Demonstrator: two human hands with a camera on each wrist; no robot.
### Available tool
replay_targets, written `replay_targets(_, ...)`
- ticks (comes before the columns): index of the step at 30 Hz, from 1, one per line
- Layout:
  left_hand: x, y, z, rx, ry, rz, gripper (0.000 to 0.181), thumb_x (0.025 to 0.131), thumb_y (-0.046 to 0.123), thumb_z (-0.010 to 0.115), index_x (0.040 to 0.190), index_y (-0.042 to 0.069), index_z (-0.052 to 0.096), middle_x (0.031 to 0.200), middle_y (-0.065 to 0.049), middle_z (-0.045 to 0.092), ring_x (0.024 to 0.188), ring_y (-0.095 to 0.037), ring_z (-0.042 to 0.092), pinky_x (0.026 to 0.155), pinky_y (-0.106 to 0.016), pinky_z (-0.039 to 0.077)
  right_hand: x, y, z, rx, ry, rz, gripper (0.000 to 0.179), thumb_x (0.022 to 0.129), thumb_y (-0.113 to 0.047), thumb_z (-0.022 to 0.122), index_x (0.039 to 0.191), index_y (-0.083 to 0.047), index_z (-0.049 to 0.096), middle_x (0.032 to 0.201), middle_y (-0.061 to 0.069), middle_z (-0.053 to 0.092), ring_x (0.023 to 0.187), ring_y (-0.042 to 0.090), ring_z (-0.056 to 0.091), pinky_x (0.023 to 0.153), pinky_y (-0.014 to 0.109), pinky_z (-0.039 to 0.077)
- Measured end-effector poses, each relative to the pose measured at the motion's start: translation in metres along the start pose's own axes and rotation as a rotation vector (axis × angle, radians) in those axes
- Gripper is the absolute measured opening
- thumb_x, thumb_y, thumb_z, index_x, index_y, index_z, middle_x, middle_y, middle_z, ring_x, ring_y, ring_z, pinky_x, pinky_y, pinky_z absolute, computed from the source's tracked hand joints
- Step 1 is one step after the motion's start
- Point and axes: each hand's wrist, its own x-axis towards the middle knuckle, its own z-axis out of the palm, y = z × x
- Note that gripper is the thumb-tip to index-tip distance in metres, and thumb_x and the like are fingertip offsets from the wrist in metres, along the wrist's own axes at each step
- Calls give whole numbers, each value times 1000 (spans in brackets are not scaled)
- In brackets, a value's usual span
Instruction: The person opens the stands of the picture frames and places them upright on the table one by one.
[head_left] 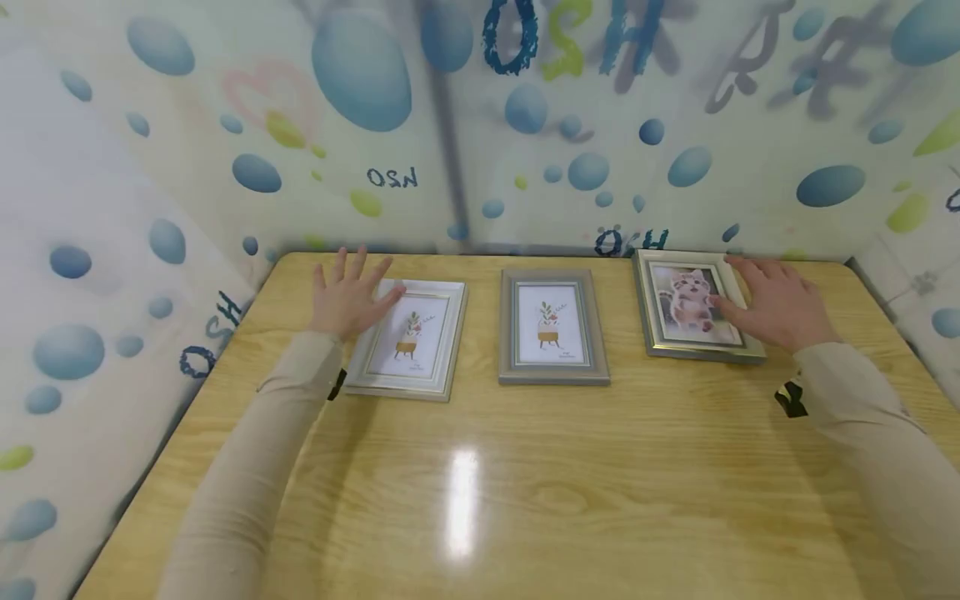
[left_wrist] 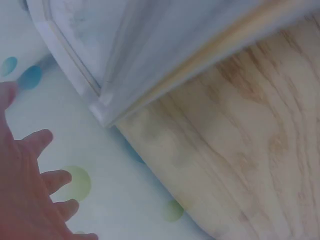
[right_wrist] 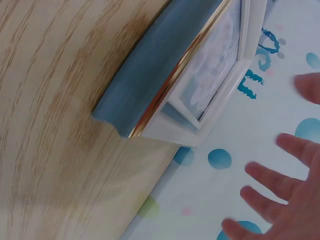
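Observation:
Three picture frames lie in a row on the wooden table. My left hand (head_left: 348, 296), fingers spread, is over the upper left corner of the white frame (head_left: 456, 333) with a potted-plant print. In the left wrist view the fingers stand apart from that frame's edge. A grey-brown frame (head_left: 510, 333) with a similar print lies in the middle, with no hand on it. At the right, my right hand (head_left: 783, 304) hovers by the right side of a frame (head_left: 705, 352) holding a kitten picture (head_left: 686, 304). The right wrist view shows its fingers spread and holding nothing.
The light wooden table (head_left: 555, 475) has rounded back corners and meets a patterned backdrop (head_left: 465, 125) with blue drops and letters. The backdrop also rises along the left side and the right side.

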Motion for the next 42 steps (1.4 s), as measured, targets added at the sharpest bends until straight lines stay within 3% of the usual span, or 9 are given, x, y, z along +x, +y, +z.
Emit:
replay_targets(4,-1,7,-6,6,-48,21,69,96,47,49,153,15,28,158,-20,7,143,-42,-3,108,-66,-2,-1,-7,-1,8,39,-29,53,96,-34,50,130,6,46,128,35,46,106,53,48,78,66,42)
replay_targets(7,-2,14,-9,4,-74,45,64,95,37,55,148,8,35,156,-24,16,142,-45,3,109,-65,1,-1,-13,-2,45,60,-31,41,95,-26,50,117,8,55,112,32,57,91,45,58,67,57,49)
replay_targets(12,-4,27,-10,-15,-62,85,54,95,30,55,140,2,46,148,-25,32,139,-48,15,109,-65,8,-2,-22,1,109,66,-46,29,94,-18,51,107,6,59,93,22,65,77,33,61,59,48,50)
replay_targets(17,-2,43,-9,-17,-30,138,48,94,27,57,136,3,51,142,-21,44,137,-47,23,108,-65,13,-3,-30,7,111,56,-83,24,93,-16,52,102,5,61,82,13,65,62,22,55,52,38,45)
replay_targets(22,4,63,-12,-2,-29,187,46,95,29,57,134,5,53,138,-18,49,134,-43,31,107,-63,20,-4,-38,14,105,44,-102,21,92,-16,55,99,3,63,79,9,64,62,21,55,53,41,46)
replay_targets(29,11,90,-11,-20,4,316,39,94,19,56,126,-4,55,121,-23,57,110,-41,52,91,-49,45,-5,-45,19,93,56,-140,18,91,-14,57,95,2,64,73,7,62,58,19,51,51,35,42)
replay_targets(33,14,107,-10,-52,26,370,35,93,15,57,122,-6,57,113,-23,59,101,-38,56,87,-46,47,-7,-54,18,91,57,-180,16,91,-12,57,95,1,65,75,6,63,61,19,52,54,36,43)
replay_targets(37,16,122,-5,-55,-19,395,27,93,14,59,110,-7,61,103,-20,62,91,-33,59,80,-42,50,-6,-65,17,98,16,-195,16,91,-12,56,95,-1,65,78,5,63,65,19,52,58,37,44)
replay_targets(42,20,138,6,-19,-111,413,22,94,17,59,83,-1,60,85,-14,63,79,-26,59,74,-40,52,-4,-78,17,118,-33,-221,15,92,-12,58,98,0,66,80,5,62,70,20,54,64,39,46)
